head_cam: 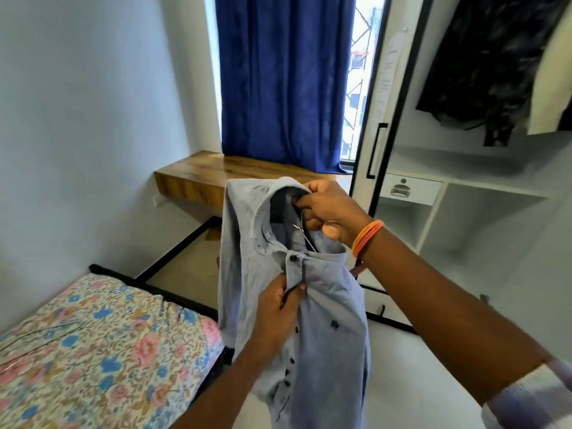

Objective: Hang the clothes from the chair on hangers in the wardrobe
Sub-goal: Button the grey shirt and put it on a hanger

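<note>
Pale blue walls close a small bedroom: a dark blue curtain (284,82) hangs at top centre over a window, a wooden tabletop (198,173) runs beneath it, and a bed with a floral sheet (93,351) fills the lower left. At the right edge of the frame stands the open wardrobe (464,168), white inside, with dark garments (489,63) already hanging in the upper right corner and bare shelves and a small drawer below them.

Centre frame, a grey-blue button-up shirt (325,320) hangs lengthwise, its long axis running from the collar in the middle of the picture down to the bottom edge. Inside the collar a thin metal hanger (305,232) shows, only its hook and neck visible. The right hand (331,212), with orange bands at the wrist, is closed around that hook and the collar edge and appears to carry the weight. The left hand (278,308) sits lower, pinching the front placket just under the top button, fingers curled on the cloth.

The rail itself is not in view, but the hung clothes place it up and to the right of the right hand, which is the nearer one. I judge the shirt is nearly dressed on its hanger; what remains is to let go below and lift the hook upward and rightward into the wardrobe. The chair is not visible.
</note>
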A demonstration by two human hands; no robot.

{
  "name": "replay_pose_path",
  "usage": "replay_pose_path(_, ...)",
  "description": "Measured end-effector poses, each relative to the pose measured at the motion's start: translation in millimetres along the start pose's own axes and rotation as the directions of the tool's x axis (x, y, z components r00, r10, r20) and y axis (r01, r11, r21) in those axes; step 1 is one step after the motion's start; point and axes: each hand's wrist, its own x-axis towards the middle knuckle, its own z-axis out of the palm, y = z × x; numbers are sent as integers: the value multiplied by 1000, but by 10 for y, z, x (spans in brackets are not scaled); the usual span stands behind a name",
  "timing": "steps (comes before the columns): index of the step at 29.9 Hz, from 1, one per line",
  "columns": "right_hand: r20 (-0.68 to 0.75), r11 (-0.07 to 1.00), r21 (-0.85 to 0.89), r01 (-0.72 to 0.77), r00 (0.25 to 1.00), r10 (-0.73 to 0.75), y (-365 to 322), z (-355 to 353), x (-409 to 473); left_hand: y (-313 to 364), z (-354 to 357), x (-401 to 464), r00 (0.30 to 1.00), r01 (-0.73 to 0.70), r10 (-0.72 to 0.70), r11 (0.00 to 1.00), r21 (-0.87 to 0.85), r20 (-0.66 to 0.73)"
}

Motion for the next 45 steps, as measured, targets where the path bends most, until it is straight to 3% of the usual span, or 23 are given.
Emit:
replay_pose_path(5,-115,993,-118,9,993,-23,-265,-1077,98,-340,200,105,977,-130,82,961,243,196)
replay_pose_path(10,-162,969,-246,-12,986,-29,-330,-1723,224,-739,531,349,932,-185,50,917,355,358)
replay_pose_path(16,-214,961,-274,-45,977,-15,-219,-2305,493,-1081,1265,826,880,-208,-1,898,387,475)
replay_pose_path(20,-296,961,-257,-101,955,21,-300,-2881,661,-1200,1859,1075,838,-163,-17,946,280,545)
replay_pose_path(26,-426,939,-306,-156,905,12,-323,-3746,674,-1120,2809,1605,670,-252,-47,924,286,741)
replay_pose_path(29,-470,914,-354,-197,883,8,-395,-4287,690,-791,3347,1948,578,-438,14,848,296,816)
replay_pose_path(31,-508,909,-371,-192,861,-25,-459,-4639,727,-467,3590,2220,624,-480,117,837,262,772)
replay_pose_path(33,-534,902,-396,-174,843,-72,-486,-4946,803,-275,3855,2506,726,-535,345,826,175,594)
replay_pose_path(34,-533,899,-409,-157,841,-95,-483,-5109,864,-232,4024,2674,737,-614,478,770,177,477)
replay_pose_path(36,-507,890,-435,-134,854,-119,-465,-5420,1011,-165,4421,3095,651,-757,689,555,346,319)
replay_pose_path(38,-458,880,-459,-122,881,-117,-495,-5749,1174,-23,4821,3527,598,-769,729,403,497,334)
replay_pose_path(42,-374,865,-497,-77,918,-133,-588,-6218,1478,300,5338,4230,480,-803,816,262,535,322)
replay_pose_path(45,-344,869,-494,-18,922,-176,-666,-6553,1725,475,5628,4657,397,-904,853,299,305,340)
